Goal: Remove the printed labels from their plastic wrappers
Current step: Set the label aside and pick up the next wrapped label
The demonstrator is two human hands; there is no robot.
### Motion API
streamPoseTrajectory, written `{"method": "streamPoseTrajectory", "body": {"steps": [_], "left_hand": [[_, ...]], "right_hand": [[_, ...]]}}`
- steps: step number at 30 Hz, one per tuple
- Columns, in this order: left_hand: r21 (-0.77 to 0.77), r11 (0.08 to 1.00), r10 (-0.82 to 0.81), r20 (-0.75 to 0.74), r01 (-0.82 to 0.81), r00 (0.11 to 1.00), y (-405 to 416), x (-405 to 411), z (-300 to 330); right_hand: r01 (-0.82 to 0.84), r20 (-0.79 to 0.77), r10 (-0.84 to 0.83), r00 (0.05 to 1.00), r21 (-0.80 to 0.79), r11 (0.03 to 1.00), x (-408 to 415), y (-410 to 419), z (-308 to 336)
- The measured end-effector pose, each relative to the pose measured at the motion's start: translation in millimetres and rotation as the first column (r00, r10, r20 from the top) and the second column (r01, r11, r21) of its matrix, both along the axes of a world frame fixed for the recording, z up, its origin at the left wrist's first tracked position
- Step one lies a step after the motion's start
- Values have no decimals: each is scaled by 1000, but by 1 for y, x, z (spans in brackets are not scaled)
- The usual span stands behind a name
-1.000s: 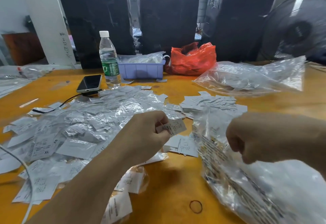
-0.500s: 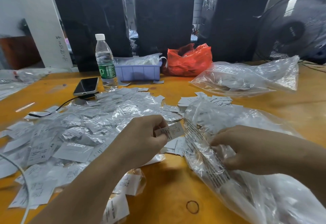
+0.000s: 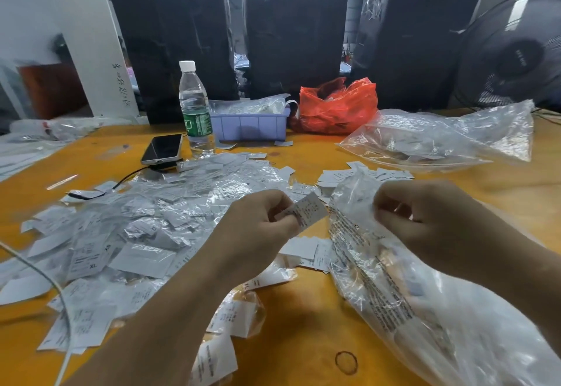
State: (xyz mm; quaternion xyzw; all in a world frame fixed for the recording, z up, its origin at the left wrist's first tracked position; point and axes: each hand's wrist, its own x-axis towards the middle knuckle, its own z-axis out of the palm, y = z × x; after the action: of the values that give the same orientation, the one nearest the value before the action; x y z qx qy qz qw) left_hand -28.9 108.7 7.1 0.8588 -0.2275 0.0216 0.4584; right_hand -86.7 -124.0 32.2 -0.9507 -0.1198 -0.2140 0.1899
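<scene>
1. Since a second ago the right hand (image 3: 425, 227) has come up out of the large clear bag (image 3: 409, 303) at the near right and now sits at the bag's upper edge; its fingers are curled and seem to pinch the film there, though whether a small packet is caught in that grip I cannot tell.
2. The left hand (image 3: 261, 227) has hardly moved: its grip stays clenched on one printed label (image 3: 306, 211), pinched between thumb and fingers and held above the table (image 3: 303, 318), just beside the bag's mouth.
3. Judged from this, one label is already out and a new wrapped one is being fetched, so the cycle is mid-way.
4. Near the left forearm lie wrapped labels (image 3: 233, 315); a rubber band (image 3: 346, 363) lies on the bare table by the bag.
5. Further left spreads the big heap of empty wrappers and loose labels (image 3: 145, 218); a smaller pile of bare labels (image 3: 364, 174) lies beyond the hands.
6. Further off stand a phone (image 3: 162, 148), a water bottle (image 3: 195, 112), a blue tray (image 3: 249, 126), a red bag (image 3: 337, 106) and a second clear bag (image 3: 440, 139).
</scene>
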Motion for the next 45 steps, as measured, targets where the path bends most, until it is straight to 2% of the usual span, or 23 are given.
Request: {"method": "streamPoseTrajectory", "body": {"steps": [3, 6, 8, 14, 17, 22, 27, 29, 31, 33, 35, 38, 41, 45], "left_hand": [[-164, 986, -8, -125, -12, 992, 2, 2, 3], [-318, 947, -19, -218, -53, 976, 4, 4, 5], [-392, 915, -1, -249, -100, 968, 6, 6, 6], [-465, 866, 45, -292, -183, 955, 11, 12, 5], [-403, 893, 101, -252, -199, 962, 10, 13, 1], [-315, 933, 125, -163, -172, 979, 3, 11, -4], [-308, 947, 42, -175, -95, 984, 6, 8, -1], [-307, 946, 42, -197, -102, 980, 5, 7, 2], [-353, 920, 67, -280, -168, 958, 4, 9, 5], [-407, 897, 19, -349, -170, 937, 5, 11, 7], [-394, 916, -53, -313, -79, 948, 6, 10, 6], [-317, 947, -36, -231, -41, 972, 7, 10, 0], [-324, 940, 37, -208, -105, 977, 9, 10, 0], [-460, 868, 84, -238, -188, 968, 12, 14, 2]], "right_hand": [[-76, -52, 97, 994, 314, 946, 7, 20, 8], [-110, -157, 257, 954, 611, 784, 21, 42, 15], [-67, -205, 320, 925, 740, 670, 33, 55, 18], [164, -289, 391, 874, 932, 322, 57, 73, 6], [187, -273, 474, 837, 957, 222, 54, 70, 0], [143, -253, 564, 786, 962, 232, 49, 65, -3], [158, -274, 584, 764, 957, 242, 48, 68, -12], [153, -263, 562, 784, 960, 237, 48, 70, -15], [151, -247, 527, 813, 964, 218, 48, 72, -16], [152, -235, 484, 843, 967, 206, 49, 71, -18], [145, -221, 462, 859, 970, 195, 50, 69, -18], [138, -211, 451, 867, 972, 189, 50, 66, -16], [133, -205, 452, 868, 974, 186, 48, 64, -14], [143, -183, 440, 879, 982, 123, 50, 61, -14]]}}
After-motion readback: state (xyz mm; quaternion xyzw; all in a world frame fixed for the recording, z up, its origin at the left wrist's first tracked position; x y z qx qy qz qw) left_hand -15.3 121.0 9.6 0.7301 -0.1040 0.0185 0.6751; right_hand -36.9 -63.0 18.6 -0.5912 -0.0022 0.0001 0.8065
